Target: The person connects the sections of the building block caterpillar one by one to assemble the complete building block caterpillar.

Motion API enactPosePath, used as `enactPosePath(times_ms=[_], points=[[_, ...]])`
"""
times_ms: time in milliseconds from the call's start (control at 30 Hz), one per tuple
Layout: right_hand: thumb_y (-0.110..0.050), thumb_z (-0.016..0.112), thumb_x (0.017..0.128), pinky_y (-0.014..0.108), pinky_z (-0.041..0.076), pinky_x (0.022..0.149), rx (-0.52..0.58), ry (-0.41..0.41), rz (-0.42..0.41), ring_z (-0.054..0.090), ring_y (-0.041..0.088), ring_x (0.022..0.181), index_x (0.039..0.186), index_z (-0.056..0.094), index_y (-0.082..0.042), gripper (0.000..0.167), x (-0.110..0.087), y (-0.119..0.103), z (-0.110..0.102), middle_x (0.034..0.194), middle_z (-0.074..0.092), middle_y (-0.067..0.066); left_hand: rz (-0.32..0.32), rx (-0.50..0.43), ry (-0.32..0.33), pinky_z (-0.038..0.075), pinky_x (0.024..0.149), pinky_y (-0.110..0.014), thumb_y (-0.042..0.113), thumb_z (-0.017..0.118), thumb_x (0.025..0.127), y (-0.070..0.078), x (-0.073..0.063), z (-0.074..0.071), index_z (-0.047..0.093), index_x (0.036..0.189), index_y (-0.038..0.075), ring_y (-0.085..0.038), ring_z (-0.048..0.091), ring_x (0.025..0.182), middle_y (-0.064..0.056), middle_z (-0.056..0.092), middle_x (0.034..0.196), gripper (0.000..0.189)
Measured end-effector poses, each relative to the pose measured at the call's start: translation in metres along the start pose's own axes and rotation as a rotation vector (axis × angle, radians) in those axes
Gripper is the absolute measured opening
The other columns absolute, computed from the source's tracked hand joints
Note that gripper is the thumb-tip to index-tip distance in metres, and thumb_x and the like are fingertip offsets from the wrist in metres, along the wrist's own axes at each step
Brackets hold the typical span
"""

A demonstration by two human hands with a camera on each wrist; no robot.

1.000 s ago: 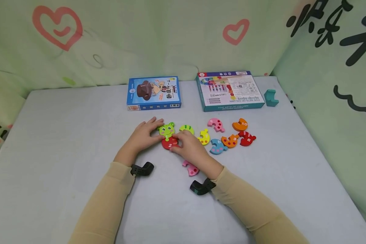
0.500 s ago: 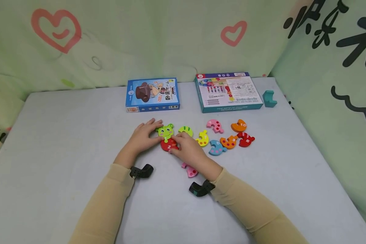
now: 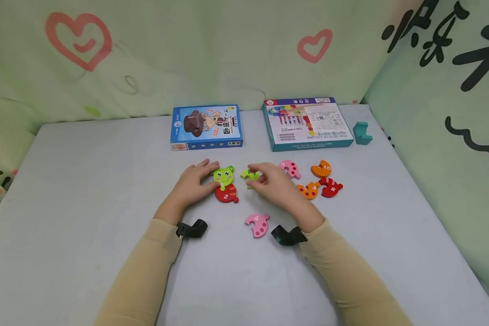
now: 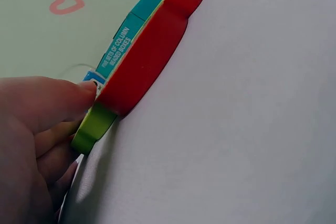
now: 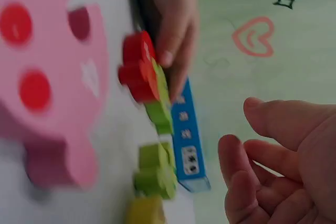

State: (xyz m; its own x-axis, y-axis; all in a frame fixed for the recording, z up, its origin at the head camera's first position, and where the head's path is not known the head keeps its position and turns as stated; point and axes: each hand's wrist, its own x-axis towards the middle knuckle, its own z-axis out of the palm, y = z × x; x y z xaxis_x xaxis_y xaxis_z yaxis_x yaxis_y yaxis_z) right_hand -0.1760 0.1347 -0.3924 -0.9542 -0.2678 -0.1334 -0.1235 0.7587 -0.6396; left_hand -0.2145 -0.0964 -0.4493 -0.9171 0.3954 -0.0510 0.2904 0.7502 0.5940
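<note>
Right hand (image 3: 278, 186) is empty: thumb and finger apart, loosely bent, over the green piece (image 3: 246, 175). On my head feed the fingertips overlap it; the right wrist feed shows a gap, so I read no contact.

Green piece lies on the desk (image 3: 106, 203), left of that hand at its fingertips, just right of the frog (image 3: 223, 177) and red 2 (image 3: 225, 194), apart from both. Its long axis seems to run left-right (partly under the fingers, so I won't swear to it). Right hand is nearer; left hand (image 3: 190, 184) is across the frog, holding its left edge between thumb and fingers.

Versus half a second ago: right hand was on red 2, now it's off and shifted right. Red 2 stayed tucked under the frog. Pink 4 (image 3: 260, 225), part covered then, shows whole.
</note>
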Motion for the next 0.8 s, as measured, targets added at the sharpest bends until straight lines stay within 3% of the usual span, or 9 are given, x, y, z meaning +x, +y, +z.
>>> enactPosePath(times_ms=[200,500,600,800], points=[[-0.021,0.058,0.088,0.028,0.048,0.076,0.055,0.096,0.019,0.051,0.018,0.090,0.128,0.052,-0.012,0.041,-0.011,0.026,-0.036,0.118,0.057,0.005,-0.008,0.007,0.003,0.012,0.114,-0.046,0.039,0.056,0.084,0.002,0.000,0.002,0.045,0.134,0.020,-0.019,0.022,0.139,0.002,0.040,0.143,0.055],[-0.024,0.053,0.091,0.025,0.050,0.073,0.179,0.154,0.084,0.055,0.021,0.088,0.124,0.054,-0.014,0.034,-0.021,0.042,-0.054,0.102,0.058,0.007,-0.015,0.014,0.004,0.012,0.114,-0.046,0.042,0.052,0.086,0.002,0.000,0.001,0.044,0.135,0.022,-0.020,0.021,0.139,0.002,0.039,0.144,0.054],[-0.025,0.052,0.092,0.021,0.048,0.068,0.171,0.194,0.096,0.051,0.021,0.085,0.119,0.057,-0.012,0.030,-0.025,0.044,-0.060,0.100,0.057,0.008,-0.022,0.018,0.008,0.011,0.114,-0.047,0.042,0.051,0.086,0.002,-0.001,0.001,0.044,0.135,0.021,-0.019,0.021,0.139,0.003,0.039,0.144,0.053],[-0.027,0.053,0.091,0.018,0.046,0.067,0.148,0.199,0.083,0.050,0.020,0.086,0.116,0.058,-0.009,0.031,-0.030,0.049,-0.068,0.101,0.059,0.008,-0.018,0.013,0.002,0.010,0.114,-0.046,0.043,0.050,0.087,0.003,-0.001,0.001,0.045,0.135,0.021,-0.019,0.020,0.139,0.003,0.039,0.143,0.053]])
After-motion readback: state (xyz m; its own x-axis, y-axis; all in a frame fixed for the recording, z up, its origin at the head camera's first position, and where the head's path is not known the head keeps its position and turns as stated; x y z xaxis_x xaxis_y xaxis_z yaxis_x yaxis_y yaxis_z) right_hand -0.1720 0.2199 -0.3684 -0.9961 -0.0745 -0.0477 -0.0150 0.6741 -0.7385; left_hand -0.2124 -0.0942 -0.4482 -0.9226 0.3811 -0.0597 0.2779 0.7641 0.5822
